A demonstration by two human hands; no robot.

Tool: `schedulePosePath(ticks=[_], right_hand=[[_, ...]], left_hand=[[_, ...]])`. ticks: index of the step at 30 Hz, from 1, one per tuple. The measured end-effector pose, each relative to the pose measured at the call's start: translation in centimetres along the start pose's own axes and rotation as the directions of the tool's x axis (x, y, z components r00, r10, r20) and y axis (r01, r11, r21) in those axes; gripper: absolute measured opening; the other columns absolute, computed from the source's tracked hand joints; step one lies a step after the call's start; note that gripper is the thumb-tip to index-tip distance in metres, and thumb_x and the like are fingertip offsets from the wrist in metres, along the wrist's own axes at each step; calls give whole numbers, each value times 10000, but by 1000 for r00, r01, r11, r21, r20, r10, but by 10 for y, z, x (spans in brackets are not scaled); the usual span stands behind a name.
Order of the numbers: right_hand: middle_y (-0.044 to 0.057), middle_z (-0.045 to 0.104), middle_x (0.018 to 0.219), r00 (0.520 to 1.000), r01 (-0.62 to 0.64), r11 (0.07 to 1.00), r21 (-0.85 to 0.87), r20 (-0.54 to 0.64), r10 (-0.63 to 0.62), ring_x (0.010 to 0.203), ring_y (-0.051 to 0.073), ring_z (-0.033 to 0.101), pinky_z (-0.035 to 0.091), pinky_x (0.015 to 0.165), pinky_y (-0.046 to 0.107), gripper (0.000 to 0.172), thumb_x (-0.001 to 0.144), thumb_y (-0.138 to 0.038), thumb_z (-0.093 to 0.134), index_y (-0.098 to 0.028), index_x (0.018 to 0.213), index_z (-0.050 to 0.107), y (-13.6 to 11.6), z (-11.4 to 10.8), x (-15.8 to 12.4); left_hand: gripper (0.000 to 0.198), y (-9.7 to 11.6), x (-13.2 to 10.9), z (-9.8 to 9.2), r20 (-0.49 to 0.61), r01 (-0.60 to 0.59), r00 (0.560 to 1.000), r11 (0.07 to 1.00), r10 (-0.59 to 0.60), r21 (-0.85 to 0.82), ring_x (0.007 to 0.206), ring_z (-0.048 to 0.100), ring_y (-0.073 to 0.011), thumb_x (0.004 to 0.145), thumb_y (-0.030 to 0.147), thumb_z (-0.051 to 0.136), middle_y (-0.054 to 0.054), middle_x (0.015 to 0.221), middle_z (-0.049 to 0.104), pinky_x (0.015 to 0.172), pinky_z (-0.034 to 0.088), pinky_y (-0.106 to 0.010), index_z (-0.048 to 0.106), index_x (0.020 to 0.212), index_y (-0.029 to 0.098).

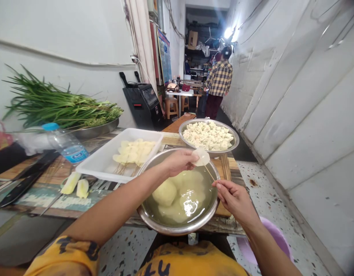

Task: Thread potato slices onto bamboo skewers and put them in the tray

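Observation:
Over the far side of a steel bowl, my left hand pinches a thin pale potato slice. My right hand, at the bowl's right rim, grips a bamboo skewer whose upper end meets the slice; whether it has pierced through I cannot tell. Peeled potatoes lie in the water in the bowl. Behind my left forearm, a white plastic tray holds skewered potato slices. A bundle of bare skewers lies just right of the bowl.
A basin of cauliflower pieces stands beyond the bowl. At left are green leafy stalks, a water bottle, a black-handled knife and cut vegetable pieces. A purple tub sits low right; a person stands farther back.

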State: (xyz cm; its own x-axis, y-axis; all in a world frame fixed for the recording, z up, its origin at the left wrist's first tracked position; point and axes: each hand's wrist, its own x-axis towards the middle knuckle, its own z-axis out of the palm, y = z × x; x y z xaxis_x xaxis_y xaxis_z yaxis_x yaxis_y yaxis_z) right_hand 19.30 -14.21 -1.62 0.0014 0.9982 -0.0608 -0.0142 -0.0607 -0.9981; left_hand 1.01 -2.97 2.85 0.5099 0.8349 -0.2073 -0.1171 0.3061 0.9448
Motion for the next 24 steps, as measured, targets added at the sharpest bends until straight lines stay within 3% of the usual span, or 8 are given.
schedulePosePath(ticks=[4, 7, 10, 12, 17, 19, 21, 24], right_hand=[[-71, 352, 481, 999, 38, 998, -49, -16, -39, 410, 55, 259, 148, 391, 200, 328, 779, -432, 598, -119, 873, 625, -2, 0, -1], [-75, 340, 479, 999, 52, 997, -51, -2, -53, 414, 57, 258, 156, 385, 199, 341, 792, -428, 581, -108, 903, 622, -2, 1, -1], [-81, 334, 480, 999, 45, 998, -50, 26, -43, 397, 50, 240, 154, 367, 192, 358, 814, -432, 549, -107, 952, 611, -4, 4, -4], [-77, 349, 488, 998, 45, 997, -67, 41, -42, 384, 48, 238, 159, 354, 190, 384, 824, -435, 533, -108, 1013, 602, -5, 5, -7], [-43, 447, 487, 992, 118, 969, -216, 67, -106, 386, 79, 354, 263, 367, 201, 387, 852, -382, 498, -119, 1115, 607, -4, 3, -11], [9, 573, 555, 974, 217, 891, -399, 32, -222, 448, 124, 481, 363, 428, 235, 330, 850, -327, 500, -144, 1085, 643, 0, 1, -11], [67, 682, 716, 922, 315, 740, -594, 8, -386, 581, 183, 594, 443, 546, 287, 278, 841, -271, 503, -173, 1034, 677, 4, 0, -11], [98, 715, 886, 857, 376, 582, -721, 32, -514, 710, 226, 645, 465, 664, 330, 265, 839, -228, 490, -193, 1013, 686, 6, 0, -14]], left_hand=[[176, -4, 2, 2, -143, -82, 986, 997, 84, 14, 571, 521, -85, 639, 252, 706, -56, 658, 614, 574, 393, -232, 638, 691, 98], [159, -7, 2, 5, -255, -197, 938, 966, 235, 165, 574, 525, -98, 637, 247, 694, -38, 641, 613, 592, 412, -246, 624, 670, 109], [140, -9, 1, 9, -290, -270, 889, 917, 354, 294, 571, 523, -103, 637, 247, 678, -21, 630, 612, 583, 416, -241, 618, 654, 122], [142, -10, 1, 10, -292, -262, 895, 927, 337, 268, 570, 525, -105, 635, 251, 676, -19, 630, 613, 582, 418, -244, 614, 657, 125], [159, -9, 2, 5, -211, -142, 966, 989, 146, 33, 593, 546, -106, 639, 242, 682, -47, 651, 615, 602, 417, -251, 613, 663, 101], [163, -9, 3, 3, -181, -97, 979, 995, 92, -17, 576, 540, -97, 635, 236, 689, -50, 637, 608, 584, 405, -240, 616, 654, 91], [163, -9, 3, 3, -199, -88, 976, 996, 82, -18, 561, 534, -90, 629, 230, 696, -50, 630, 607, 573, 399, -234, 615, 650, 90], [160, -11, 3, 6, -253, -130, 958, 991, 135, 33, 560, 536, -93, 632, 229, 692, -42, 627, 605, 577, 406, -240, 607, 657, 96]])
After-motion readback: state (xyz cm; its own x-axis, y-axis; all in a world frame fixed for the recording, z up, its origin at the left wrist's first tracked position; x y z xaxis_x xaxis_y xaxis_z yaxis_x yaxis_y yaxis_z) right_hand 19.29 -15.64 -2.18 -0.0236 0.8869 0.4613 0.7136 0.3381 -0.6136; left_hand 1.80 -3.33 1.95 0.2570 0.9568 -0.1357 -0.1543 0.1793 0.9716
